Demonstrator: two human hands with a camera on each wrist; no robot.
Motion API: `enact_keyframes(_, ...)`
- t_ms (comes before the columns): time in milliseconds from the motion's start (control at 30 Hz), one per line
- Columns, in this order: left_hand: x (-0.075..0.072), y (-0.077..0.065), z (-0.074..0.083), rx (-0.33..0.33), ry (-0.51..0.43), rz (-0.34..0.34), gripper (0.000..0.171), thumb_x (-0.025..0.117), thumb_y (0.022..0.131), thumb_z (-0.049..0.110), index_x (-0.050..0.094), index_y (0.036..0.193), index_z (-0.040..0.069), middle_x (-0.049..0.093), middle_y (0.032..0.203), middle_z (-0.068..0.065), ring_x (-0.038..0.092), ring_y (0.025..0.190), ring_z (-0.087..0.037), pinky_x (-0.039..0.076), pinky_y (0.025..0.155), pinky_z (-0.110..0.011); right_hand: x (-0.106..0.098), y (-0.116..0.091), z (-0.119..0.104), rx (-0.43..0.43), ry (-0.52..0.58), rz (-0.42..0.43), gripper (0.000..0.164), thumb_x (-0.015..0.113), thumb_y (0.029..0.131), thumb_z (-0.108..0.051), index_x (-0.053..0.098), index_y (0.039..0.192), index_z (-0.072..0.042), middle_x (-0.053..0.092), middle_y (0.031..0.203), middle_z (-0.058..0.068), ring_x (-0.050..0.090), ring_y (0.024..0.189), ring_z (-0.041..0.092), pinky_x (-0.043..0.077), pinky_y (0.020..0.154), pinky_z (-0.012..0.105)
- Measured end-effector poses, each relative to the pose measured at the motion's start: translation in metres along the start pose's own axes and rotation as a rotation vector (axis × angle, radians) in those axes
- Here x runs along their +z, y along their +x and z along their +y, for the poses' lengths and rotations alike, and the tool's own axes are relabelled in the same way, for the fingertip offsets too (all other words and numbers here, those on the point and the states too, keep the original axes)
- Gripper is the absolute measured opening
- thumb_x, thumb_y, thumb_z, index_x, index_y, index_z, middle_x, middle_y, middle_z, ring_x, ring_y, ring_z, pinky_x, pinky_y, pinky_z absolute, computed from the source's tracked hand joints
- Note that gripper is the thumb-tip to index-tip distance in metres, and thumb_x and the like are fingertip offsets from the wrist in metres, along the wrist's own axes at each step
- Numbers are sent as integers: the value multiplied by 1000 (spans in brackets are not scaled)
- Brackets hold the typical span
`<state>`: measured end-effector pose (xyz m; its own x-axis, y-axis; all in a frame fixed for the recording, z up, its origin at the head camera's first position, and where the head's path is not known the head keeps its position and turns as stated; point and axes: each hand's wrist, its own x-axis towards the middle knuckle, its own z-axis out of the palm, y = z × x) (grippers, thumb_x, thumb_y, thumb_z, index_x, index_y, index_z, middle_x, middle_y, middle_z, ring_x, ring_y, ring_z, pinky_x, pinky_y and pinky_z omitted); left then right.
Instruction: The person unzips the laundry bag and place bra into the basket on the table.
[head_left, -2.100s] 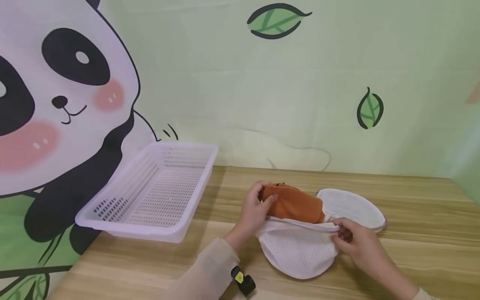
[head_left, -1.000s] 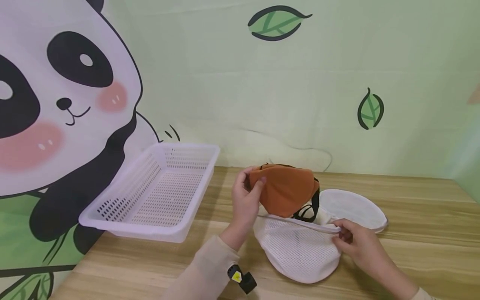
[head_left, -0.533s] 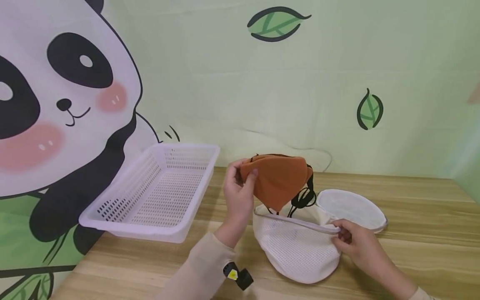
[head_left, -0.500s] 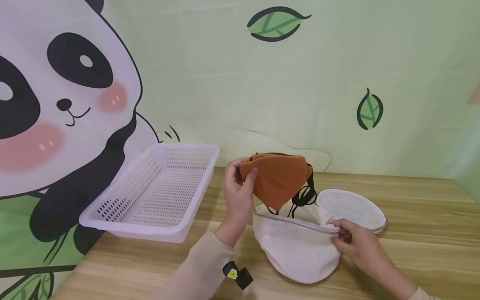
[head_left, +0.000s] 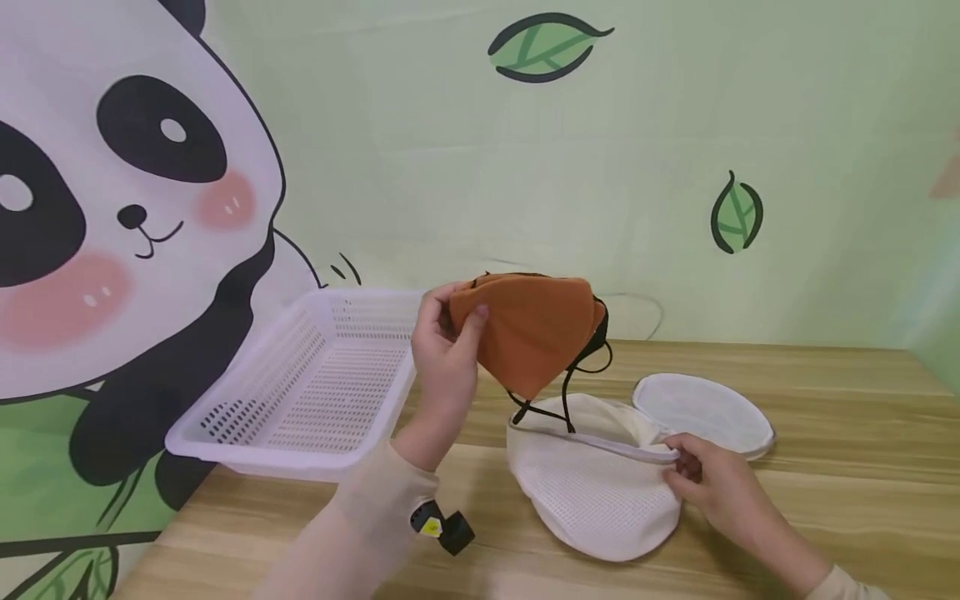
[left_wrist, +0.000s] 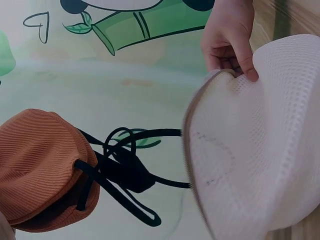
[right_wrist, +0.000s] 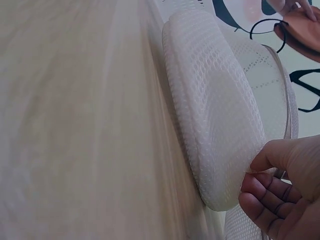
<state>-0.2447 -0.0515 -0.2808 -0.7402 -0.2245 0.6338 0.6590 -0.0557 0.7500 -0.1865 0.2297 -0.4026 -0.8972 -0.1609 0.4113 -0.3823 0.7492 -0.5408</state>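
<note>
My left hand (head_left: 446, 358) pinches an orange bra (head_left: 528, 329) by its left end, fingers behind and thumb in front. The bra is folded with its cups together, and its thin black straps (left_wrist: 125, 172) hang toward the mouth of a white mesh laundry bag (head_left: 607, 500). In the left wrist view the cups are ribbed and the strap ends pass behind the bag's zipped rim. My right hand (head_left: 720, 492) pinches that rim at its right end, so the mouth gapes. The bag rests on the table; its round lid (head_left: 705, 412) lies folded back behind.
A white perforated plastic basket (head_left: 288, 467) stands on the wooden table (head_left: 847, 417) at the left, close to my left forearm. Behind the table is a wall covering with a panda (head_left: 247, 196) and leaves. A black wrist camera (head_left: 450, 529) sits on my left wrist.
My left hand has lifted the orange bra up and to the left, out of the laundry bag, and its black straps have come into sight. My right hand keeps hold of the rim.
</note>
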Motion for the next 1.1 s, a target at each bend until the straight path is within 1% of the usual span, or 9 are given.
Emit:
enact_keyframes(167,-11,11,14,28,77,-21,27,63,89,0,53,114,-7,60,113,-19,58,93,-9,51,80,-18,0,0,0,11,8,-13,21,72,76,0,66,95,-3,58,70,-4,45,63,-7,44,55,18)
enact_keyframes(300,-20,22,21,50,152,-45,27,62,90,1,54,114,-5,60,111,-18,57,91,-8,51,78,-17,0,-1,0,29,7,-20,20,72,76,-1,66,96,-3,58,70,-4,45,63,-6,44,56,18)
enact_keyframes(467,-34,34,28,102,239,-57,26,63,90,3,56,113,-4,60,107,-12,55,87,-8,49,73,-15,1,-2,0,38,11,-29,21,72,77,-1,66,96,-4,60,72,-3,46,64,-6,45,56,18)
enact_keyframes(567,-43,41,33,124,279,-62,25,63,90,3,56,113,-5,59,106,-7,56,87,-8,49,73,-14,1,-2,1,38,17,-32,21,73,77,-1,66,97,-4,61,72,-3,47,64,-6,45,57,18)
enact_keyframes(633,-49,46,37,126,297,-57,25,64,89,3,56,112,-5,59,105,-4,57,87,-7,50,74,-14,2,-2,1,43,19,-35,21,73,77,-2,66,97,-3,61,73,-3,48,64,-6,46,57,18)
enact_keyframes(733,-59,54,42,114,314,-53,26,63,89,2,55,113,-5,57,103,2,58,91,-6,51,76,-14,2,-2,1,54,24,-43,21,72,77,-2,66,97,-3,61,73,-3,48,65,-5,46,57,18)
enact_keyframes(867,-72,66,49,110,357,-32,26,63,89,1,55,114,-5,55,98,11,57,92,-6,51,77,-14,3,-2,0,59,32,-47,21,72,77,-1,65,97,-3,61,74,-2,49,65,-5,47,58,18)
enact_keyframes(1000,-87,77,56,112,409,0,28,64,89,3,56,115,-5,54,95,14,56,91,-7,51,77,-14,5,-1,-2,48,31,-33,21,72,77,-1,66,97,-3,61,73,-3,48,65,-5,46,57,18)
enact_keyframes(1100,-100,85,60,95,459,20,30,65,89,6,56,117,-2,53,95,16,55,92,-6,50,78,-14,7,-1,-3,36,33,-22,21,71,77,0,66,97,-3,60,72,-4,48,64,-6,46,57,18)
